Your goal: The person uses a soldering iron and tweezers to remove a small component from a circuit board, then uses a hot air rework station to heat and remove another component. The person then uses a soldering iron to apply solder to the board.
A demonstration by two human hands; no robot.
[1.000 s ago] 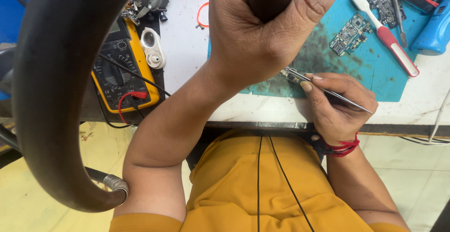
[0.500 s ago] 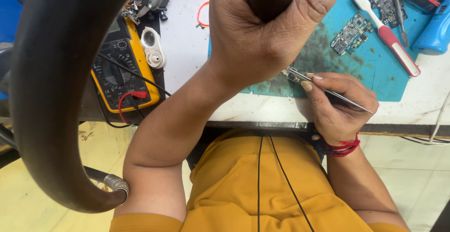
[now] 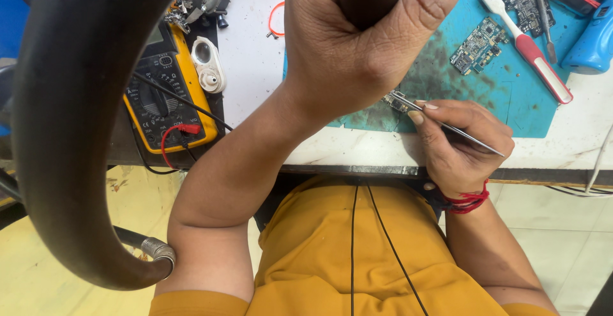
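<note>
Close up, tweezers (image 3: 447, 126), blue mat (image 3: 511, 92)

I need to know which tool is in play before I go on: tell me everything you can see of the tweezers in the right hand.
The tweezers are thin, straight and silvery, metal by the look. The right hand pinches them like a pen, thumb and forefinger near the front, the rear end sticking out past the hand to the right. They lie at a shallow slant, tips pointing up-left onto a small circuit part on the stained teal mat, partly hidden by the left hand.
</note>
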